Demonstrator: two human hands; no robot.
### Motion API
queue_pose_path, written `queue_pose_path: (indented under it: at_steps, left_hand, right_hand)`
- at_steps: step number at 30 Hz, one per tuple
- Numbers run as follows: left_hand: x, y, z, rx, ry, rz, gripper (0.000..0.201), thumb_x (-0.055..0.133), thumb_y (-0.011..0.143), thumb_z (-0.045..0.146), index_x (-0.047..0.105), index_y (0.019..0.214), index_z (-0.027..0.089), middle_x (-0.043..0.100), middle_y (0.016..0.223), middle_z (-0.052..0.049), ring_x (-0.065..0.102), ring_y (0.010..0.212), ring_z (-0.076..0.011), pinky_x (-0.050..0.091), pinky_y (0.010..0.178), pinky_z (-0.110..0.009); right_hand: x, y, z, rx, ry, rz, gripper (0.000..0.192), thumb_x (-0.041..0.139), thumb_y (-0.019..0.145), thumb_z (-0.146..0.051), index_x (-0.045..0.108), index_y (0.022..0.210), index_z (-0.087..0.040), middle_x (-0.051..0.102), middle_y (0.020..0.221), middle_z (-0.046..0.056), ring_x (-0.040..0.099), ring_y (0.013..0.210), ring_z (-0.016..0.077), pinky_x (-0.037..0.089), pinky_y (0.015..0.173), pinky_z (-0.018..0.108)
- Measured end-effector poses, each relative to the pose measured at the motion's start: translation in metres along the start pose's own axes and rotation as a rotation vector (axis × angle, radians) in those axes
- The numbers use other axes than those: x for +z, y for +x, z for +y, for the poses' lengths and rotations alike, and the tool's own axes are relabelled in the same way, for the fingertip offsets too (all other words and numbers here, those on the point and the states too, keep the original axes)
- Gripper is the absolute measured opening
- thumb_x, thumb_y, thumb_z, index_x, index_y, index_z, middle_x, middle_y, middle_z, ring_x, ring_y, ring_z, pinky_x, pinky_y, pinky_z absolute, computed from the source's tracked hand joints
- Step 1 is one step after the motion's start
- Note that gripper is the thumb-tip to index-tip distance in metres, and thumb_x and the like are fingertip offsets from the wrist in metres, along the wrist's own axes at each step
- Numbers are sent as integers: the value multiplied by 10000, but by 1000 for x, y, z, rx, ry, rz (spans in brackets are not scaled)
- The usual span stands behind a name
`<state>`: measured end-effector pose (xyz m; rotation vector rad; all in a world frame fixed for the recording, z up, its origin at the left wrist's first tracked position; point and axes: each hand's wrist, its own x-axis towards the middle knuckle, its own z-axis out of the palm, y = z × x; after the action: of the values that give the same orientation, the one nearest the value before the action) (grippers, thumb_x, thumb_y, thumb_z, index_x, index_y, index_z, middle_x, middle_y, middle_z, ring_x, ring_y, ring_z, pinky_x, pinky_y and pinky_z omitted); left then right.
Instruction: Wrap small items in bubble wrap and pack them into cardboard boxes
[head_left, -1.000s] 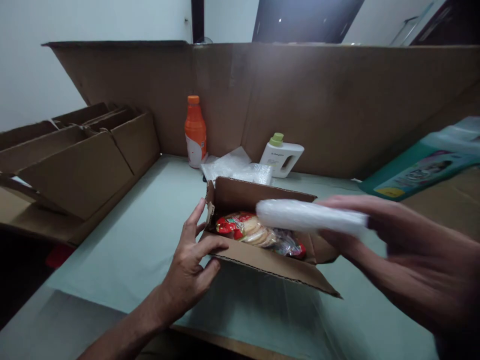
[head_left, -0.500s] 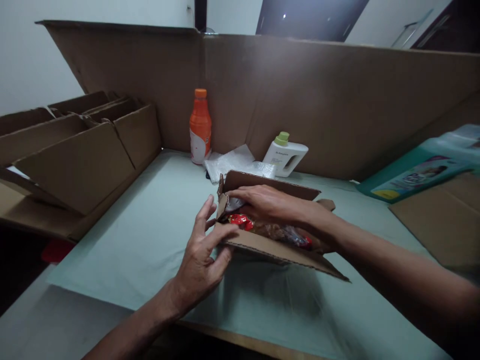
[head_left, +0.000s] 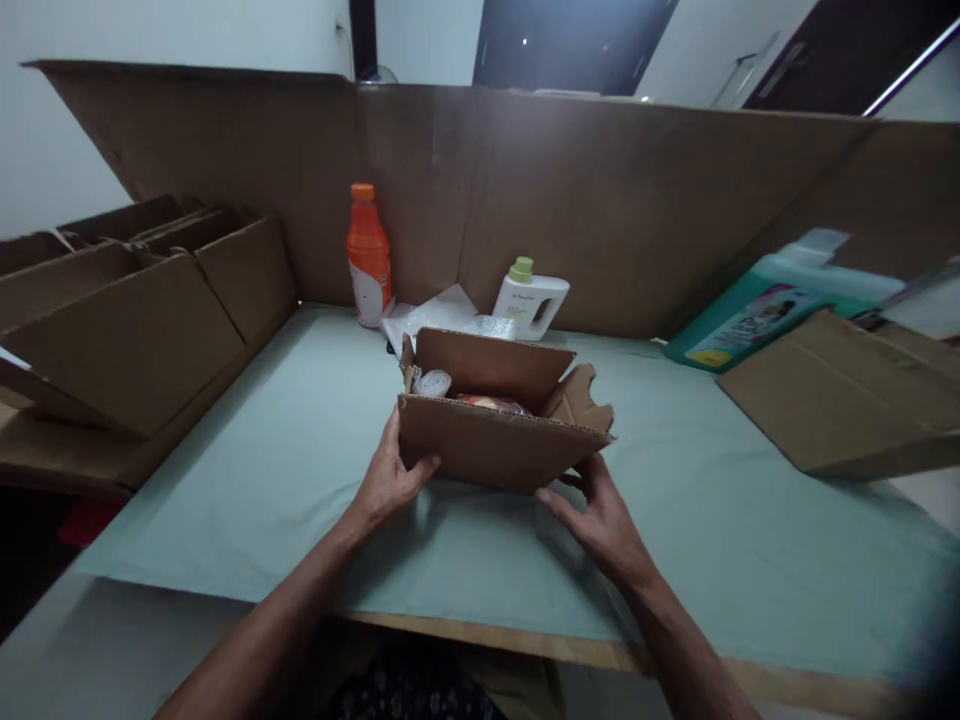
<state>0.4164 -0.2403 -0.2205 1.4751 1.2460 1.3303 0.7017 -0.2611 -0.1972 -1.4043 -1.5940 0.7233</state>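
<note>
Orange bottle [head_left: 369, 255]; white jug [head_left: 529, 297] (green cap).

Right hand [head_left: 600, 510] out, now under box [head_left: 487, 440]

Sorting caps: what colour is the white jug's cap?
Light green, on the white jug; head view shows its cap best.

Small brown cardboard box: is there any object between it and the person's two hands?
No. The left hand touches the small brown cardboard box at its near-left corner, the right hand at its near-right bottom edge. Nothing visible lies between.
</note>
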Motion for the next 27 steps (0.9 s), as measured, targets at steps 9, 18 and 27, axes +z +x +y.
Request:
queue_pose_path:
  at_steps: [9,18,27]
  left_hand:
    - [-56,-39,36,-44,-30,290,663,706,855,511,466,1404,226,641,1282,-97,634,1157,-234,528,962,-325]
    - [-1,-27,39,-43,-156,41,609,638,910,447,433,1439,223,605,1370,-101,621,1193,-216,508,1007,-322]
    - [35,-42,19,-133,-139,-117,694,584,935,432,332,1549,230,437,1570,-132,480,1405,-268,390,1176,-419]
  right_hand:
    - [57,2,-65,-173,92,-40,555,636,902,-487,505,1383,-244,657,1274,127,607,1171,302,520,987,497]
    - [13,-9,-37,-45,-1,165,515,700,825,-534,575,1213,-218,699,1164,109,642,1075,292,522,932,449]
    - [-11,-46,19,104,-7,275,559,739,783,-510,581,1223,-203,699,1188,118,635,1117,295,502,974,451]
